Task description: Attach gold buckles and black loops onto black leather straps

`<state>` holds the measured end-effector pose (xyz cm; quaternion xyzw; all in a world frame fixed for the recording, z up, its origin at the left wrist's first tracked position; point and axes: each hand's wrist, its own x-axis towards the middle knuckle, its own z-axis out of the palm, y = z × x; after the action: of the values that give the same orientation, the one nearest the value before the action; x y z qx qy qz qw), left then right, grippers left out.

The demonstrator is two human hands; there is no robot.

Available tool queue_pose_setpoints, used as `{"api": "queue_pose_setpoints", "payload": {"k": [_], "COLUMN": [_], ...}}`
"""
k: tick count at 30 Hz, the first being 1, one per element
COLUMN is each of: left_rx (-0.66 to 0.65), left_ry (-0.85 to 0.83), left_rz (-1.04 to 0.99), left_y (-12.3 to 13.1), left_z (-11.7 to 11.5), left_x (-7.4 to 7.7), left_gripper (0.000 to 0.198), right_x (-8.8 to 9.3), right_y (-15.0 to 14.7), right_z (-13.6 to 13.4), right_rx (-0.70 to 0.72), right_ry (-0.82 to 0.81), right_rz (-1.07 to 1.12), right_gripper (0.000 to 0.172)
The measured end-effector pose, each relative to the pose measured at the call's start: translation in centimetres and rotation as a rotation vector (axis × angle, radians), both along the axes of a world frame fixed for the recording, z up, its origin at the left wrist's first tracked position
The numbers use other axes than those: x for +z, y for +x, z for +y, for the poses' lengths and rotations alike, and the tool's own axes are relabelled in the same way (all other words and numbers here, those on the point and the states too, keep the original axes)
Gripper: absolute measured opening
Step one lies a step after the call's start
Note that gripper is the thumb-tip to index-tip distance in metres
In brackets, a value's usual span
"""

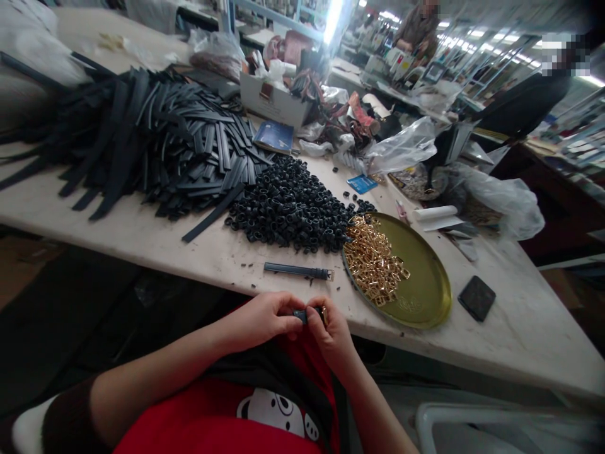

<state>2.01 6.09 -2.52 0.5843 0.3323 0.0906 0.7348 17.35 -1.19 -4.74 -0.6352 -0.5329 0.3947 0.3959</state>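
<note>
At the table's front edge, my left hand [276, 316] pinches a short dark watch strap [299, 315] between thumb and fingers. My right hand [332, 328] is closed on the same strap from the other side, with a bit of gold buckle [324, 313] showing by its fingers. Most of the strap is hidden by my hands. Just beyond them lies another dark strap [295, 270] with a buckle at its right end. Behind it is a heap of small black loops [288, 205]. Gold buckles [373, 261] fill the left side of a round gold tray [428, 277].
Long black strips [179, 139] are piled on the left of the table [529, 315]. A dark square object [477, 297] lies right of the tray. Farther back are a white box [274, 101], a blue packet [362, 183] and plastic bags [515, 205]. Another person [418, 31] stands in the background.
</note>
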Motion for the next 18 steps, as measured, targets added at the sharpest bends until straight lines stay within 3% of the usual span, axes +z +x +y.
{"api": "queue_pose_setpoints", "payload": {"k": [7,13,18], "left_rx": [-0.054,-0.078,-0.126], "left_ry": [0.06,-0.002,-0.086], "left_rz": [0.025,0.003,0.081], "left_y": [-0.5,-0.1,0.1], "left_z": [0.1,0.6,1.7], "left_x": [0.0,-0.8,-1.0], "left_gripper": [0.04,0.034,0.024], "right_x": [0.1,-0.1,-1.3], "right_y": [0.0,0.0,-0.3], "right_z": [-0.5,-0.3,0.2], "right_rx": [0.064,0.128,-0.06], "right_ry": [0.098,0.057,0.052], "right_rz": [-0.451,-0.268,-0.209], "right_gripper": [0.014,0.015,0.018]}}
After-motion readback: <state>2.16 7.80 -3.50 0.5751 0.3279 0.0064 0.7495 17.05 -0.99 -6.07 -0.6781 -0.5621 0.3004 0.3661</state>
